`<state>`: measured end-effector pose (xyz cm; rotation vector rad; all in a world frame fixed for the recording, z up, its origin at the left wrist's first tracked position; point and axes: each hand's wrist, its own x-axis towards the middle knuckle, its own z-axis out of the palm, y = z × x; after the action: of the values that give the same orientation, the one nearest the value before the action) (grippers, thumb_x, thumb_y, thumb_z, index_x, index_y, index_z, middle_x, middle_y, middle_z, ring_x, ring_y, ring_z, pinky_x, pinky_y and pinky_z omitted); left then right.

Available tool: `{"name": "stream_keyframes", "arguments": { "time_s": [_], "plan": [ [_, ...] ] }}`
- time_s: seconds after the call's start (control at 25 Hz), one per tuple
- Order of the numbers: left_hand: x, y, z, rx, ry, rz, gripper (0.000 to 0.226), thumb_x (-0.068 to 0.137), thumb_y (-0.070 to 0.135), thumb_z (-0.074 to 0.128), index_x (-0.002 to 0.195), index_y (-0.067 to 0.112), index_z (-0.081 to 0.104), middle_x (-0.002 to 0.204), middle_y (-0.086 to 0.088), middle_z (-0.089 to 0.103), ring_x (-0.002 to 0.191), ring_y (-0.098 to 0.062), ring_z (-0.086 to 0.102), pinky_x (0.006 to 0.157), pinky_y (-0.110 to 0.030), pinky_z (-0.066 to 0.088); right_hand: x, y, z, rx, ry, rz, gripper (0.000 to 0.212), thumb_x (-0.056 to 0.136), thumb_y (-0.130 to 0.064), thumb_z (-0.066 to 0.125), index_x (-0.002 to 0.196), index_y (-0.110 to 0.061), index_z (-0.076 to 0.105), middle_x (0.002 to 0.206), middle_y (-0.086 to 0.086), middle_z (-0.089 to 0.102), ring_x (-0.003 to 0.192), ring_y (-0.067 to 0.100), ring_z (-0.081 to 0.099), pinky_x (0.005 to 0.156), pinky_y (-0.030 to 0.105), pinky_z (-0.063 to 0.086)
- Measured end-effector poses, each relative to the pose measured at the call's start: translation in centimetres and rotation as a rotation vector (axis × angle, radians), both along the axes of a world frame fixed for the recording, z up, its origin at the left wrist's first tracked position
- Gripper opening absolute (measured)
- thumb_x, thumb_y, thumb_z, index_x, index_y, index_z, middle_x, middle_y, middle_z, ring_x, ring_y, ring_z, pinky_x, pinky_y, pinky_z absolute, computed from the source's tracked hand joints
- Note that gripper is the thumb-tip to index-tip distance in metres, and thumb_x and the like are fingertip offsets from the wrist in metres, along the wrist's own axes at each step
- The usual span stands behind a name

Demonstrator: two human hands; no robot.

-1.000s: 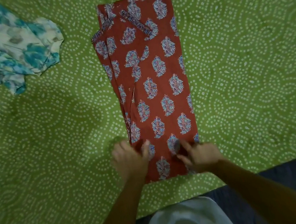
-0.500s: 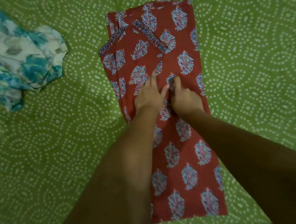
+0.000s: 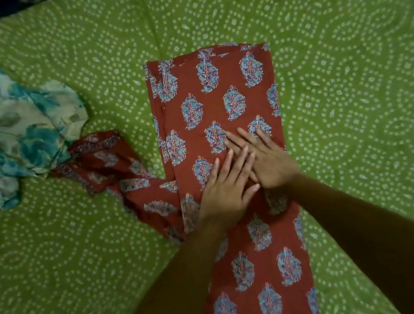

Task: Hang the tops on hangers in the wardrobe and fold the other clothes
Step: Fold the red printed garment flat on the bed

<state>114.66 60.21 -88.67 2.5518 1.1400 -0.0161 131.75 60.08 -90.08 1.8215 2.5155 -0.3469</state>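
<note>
I find no text, label, brand, number or sign that I can read anywhere in my view. The red garment under my hands carries only a repeated blue leaf-like motif, the green bedsheet only white dotted rings, and the pale garment off to the left of my left hand only teal blotches; none of these form letters or figures.
</note>
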Motion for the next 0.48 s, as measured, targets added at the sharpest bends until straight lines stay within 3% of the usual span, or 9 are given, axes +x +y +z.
{"name": "stream_keyframes", "arguments": {
  "time_s": [0.04,0.12,0.28,0.36,0.48],
  "plan": [
    [0.2,2.4,-1.2,0.039,0.027,-0.073,0.065,0.100,0.054,0.024,0.153,0.020,0.014,0.160,-0.001,0.007,0.148,-0.022,0.003,0.117,-0.049,0.018,1.4,2.5,-0.6,0.008,-0.067,0.070,0.059,0.099,-0.042,0.021,0.153,-0.019,0.019,0.160,0.002,0.017,0.147,0.022,0.012,0.117,0.047,0.015],
    [0.6,8.5,-2.4,0.119,0.127,0.095,0.070,0.097,0.061,0.016,0.154,0.021,0.005,0.161,0.000,-0.004,0.148,-0.022,-0.004,0.120,-0.047,0.007,4.0,8.2,-1.1,0.044,-0.120,-0.030,0.060,0.099,-0.050,0.015,0.154,-0.025,0.011,0.161,0.000,0.009,0.148,0.023,0.005,0.117,0.052,0.009],
    [1.6,18.5,-1.2,0.137,0.160,0.554,0.078,0.095,0.063,0.007,0.153,0.012,0.002,0.161,-0.004,-0.001,0.148,-0.025,-0.005,0.119,-0.047,-0.004,7.1,16.2,0.1,0.013,-0.085,-0.626,0.062,0.100,-0.051,0.008,0.154,-0.022,0.000,0.161,0.002,-0.002,0.148,0.027,-0.005,0.116,0.053,-0.007],
    [2.8,17.5,-0.6,0.131,0.131,0.631,0.070,0.099,0.053,0.007,0.153,0.008,0.004,0.161,-0.007,0.000,0.148,-0.026,-0.004,0.119,-0.047,-0.005,3.6,14.7,1.1,0.063,0.017,-0.787,0.062,0.102,-0.045,0.010,0.153,-0.011,0.003,0.161,0.009,-0.001,0.148,0.029,-0.004,0.117,0.049,-0.006],
    [3.1,7.4,-0.7,0.189,0.131,0.452,0.058,0.102,0.038,0.009,0.153,0.009,0.005,0.161,-0.005,0.003,0.148,-0.023,0.001,0.120,-0.044,-0.003,-4.3,5.5,1.6,0.113,0.345,-0.770,0.055,0.104,-0.028,0.023,0.152,-0.003,0.013,0.160,0.015,0.007,0.148,0.028,0.002,0.120,0.042,0.002]
  ]
}}
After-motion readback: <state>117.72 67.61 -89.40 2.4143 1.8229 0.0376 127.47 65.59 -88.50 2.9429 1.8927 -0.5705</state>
